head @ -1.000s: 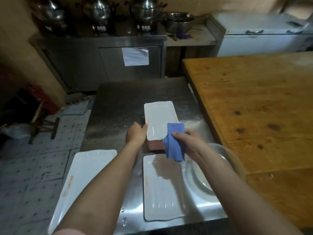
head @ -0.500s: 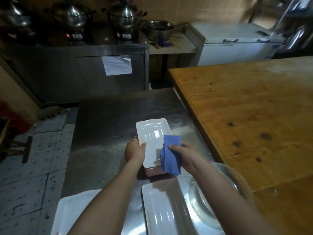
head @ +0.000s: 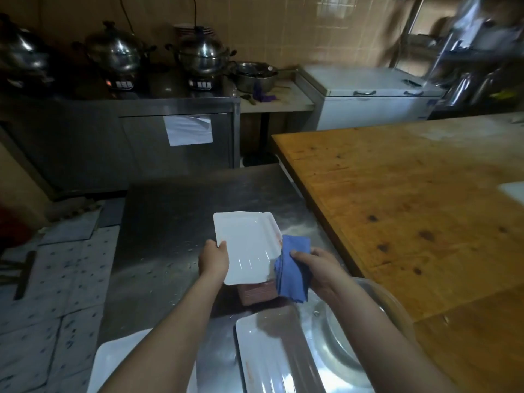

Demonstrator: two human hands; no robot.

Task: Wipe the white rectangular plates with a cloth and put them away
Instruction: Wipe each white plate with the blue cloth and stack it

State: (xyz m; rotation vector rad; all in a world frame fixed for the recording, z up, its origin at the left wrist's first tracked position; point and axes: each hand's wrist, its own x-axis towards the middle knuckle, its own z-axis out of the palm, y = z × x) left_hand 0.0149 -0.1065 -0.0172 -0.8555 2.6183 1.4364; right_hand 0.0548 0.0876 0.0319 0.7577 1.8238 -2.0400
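Steel table (head: 170, 222) straight ahead of me, wooden table (head: 411, 208) along its right side. Over the steel table's middle: top plate (head: 243, 245), left hand (head: 212, 259) on its left edge, right hand (head: 317, 265) with the cloth (head: 292, 268) at its right edge. Stack (head: 258, 292) under it, on the table. Nearer me: 2nd plate (head: 272, 350) centre, 3rd plate (head: 113, 361) left, bowl (head: 340, 336) right. Behind: counter (head: 170, 106) carrying 3 pots (head: 202, 56); chest freezer (head: 368, 103) to its right.

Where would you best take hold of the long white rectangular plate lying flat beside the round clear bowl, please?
Probably pinch the raised rim along the left long edge of the long white rectangular plate, coming from the left: bare steel table lies beside that edge, while the round clear bowl crowds the right one.
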